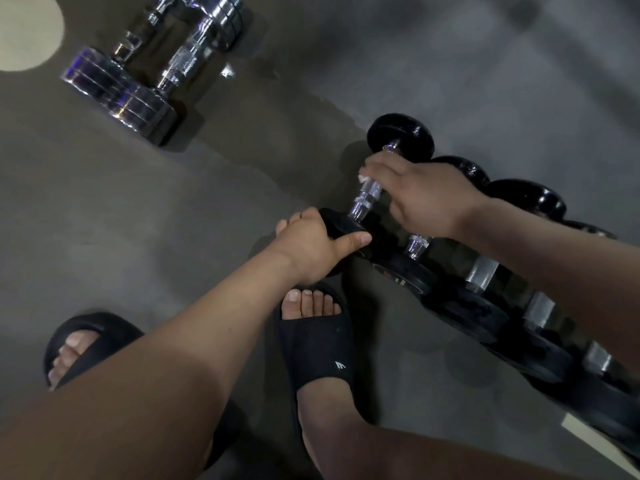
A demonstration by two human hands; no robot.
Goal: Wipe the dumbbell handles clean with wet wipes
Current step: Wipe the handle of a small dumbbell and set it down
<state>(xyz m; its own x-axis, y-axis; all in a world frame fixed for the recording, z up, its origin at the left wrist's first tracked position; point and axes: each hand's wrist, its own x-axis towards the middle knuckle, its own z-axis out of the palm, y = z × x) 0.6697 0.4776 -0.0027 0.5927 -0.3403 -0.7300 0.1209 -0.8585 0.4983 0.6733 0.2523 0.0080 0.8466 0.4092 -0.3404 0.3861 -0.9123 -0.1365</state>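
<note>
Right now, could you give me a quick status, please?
Left hand grips near weight. Right hand holds wipe on handle. Other dumbbells close alongside.

A broad stretch of bare grey concrete floor (pixel 242 174) lies open between the pair of chrome-plated dumbbells (pixel 152 74) at upper left and the row of black round-plate dumbbells (pixel 467 306) running down the right side, leaving an arm free passage from the left. The black row stands crowded side by side, with only narrow gaps over the steel handles between plates. On the end dumbbell (pixel 367 199) the right hand (pixel 426 199) grips the handle and the left hand (pixel 311 244) grips its near plate. Two feet in black slide sandals (pixel 315 348) fill the floor just below.
</note>
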